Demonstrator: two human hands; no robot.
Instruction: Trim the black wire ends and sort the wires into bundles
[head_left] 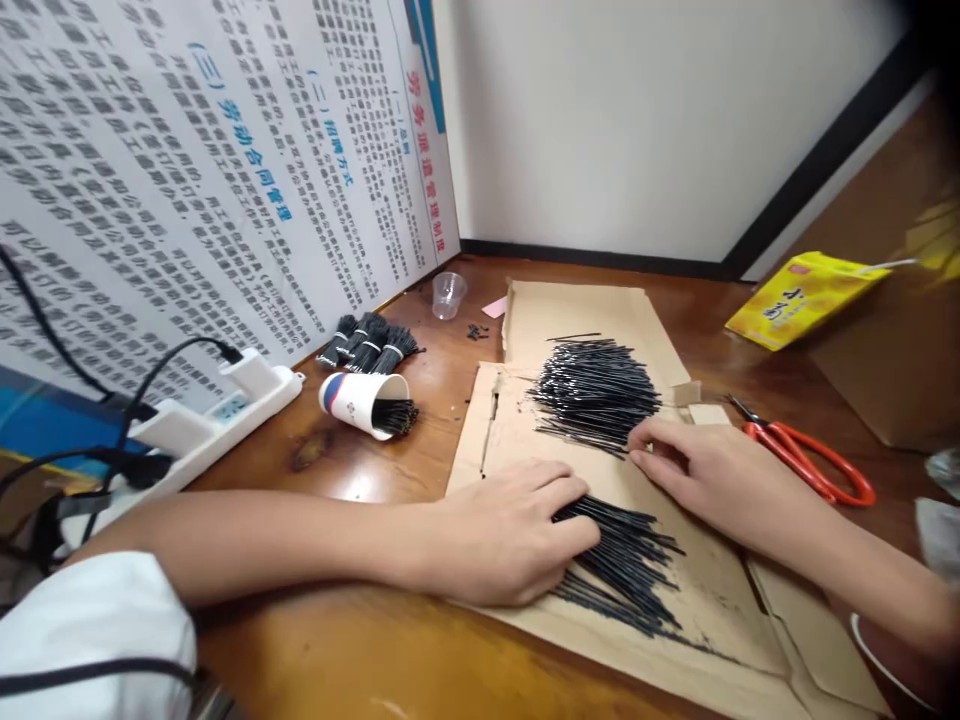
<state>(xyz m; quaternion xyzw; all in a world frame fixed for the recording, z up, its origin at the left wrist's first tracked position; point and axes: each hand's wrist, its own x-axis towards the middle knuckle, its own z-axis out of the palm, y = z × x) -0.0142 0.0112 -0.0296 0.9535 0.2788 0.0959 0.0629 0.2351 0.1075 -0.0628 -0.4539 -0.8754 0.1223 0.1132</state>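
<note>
My left hand point(517, 530) lies over a near bunch of thin black wires point(630, 560), its fingers curled onto their left ends. The right ends of that bunch fan out over the cardboard point(697, 620). Farther off, a larger pile of black wires point(596, 390) with shiny left ends lies on the same cardboard. At that pile's lower right edge, the thumb and forefinger of my right hand point(694, 460) pinch together at the end of a wire. The fingertips partly cover what they hold.
Left of the cardboard are a tipped paper cup point(352, 400) holding black wires, tied black bundles point(367, 340) and a clear plastic cup point(448, 296). Red-handled scissors point(817, 460) lie right, below a yellow carton point(806, 295). A white power strip point(217, 430) sits far left.
</note>
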